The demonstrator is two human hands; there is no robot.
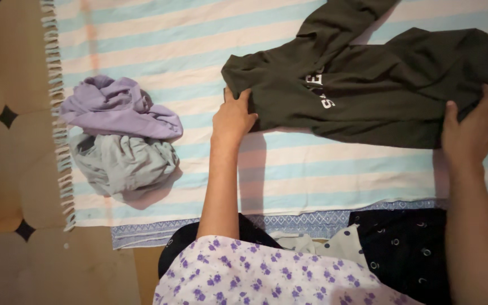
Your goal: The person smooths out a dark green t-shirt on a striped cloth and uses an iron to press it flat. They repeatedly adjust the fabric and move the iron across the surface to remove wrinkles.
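Left hand (232, 116) and right hand (474, 131) pinch the edges of a half-folded dark sweatshirt (368, 85) on a striped cloth (199, 45) (two crumpled garments (120, 135) wait unfolded).

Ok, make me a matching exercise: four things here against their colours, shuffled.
Things:
1. Shirt under both hands
2. Top garment of the pile
3. Lower garment of the pile
4. Cloth spread on the floor

Colours:
a. Pale grey
b. Blue, white and pink stripes
c. Dark olive
d. Lilac

Pairs: 1-c, 2-d, 3-a, 4-b
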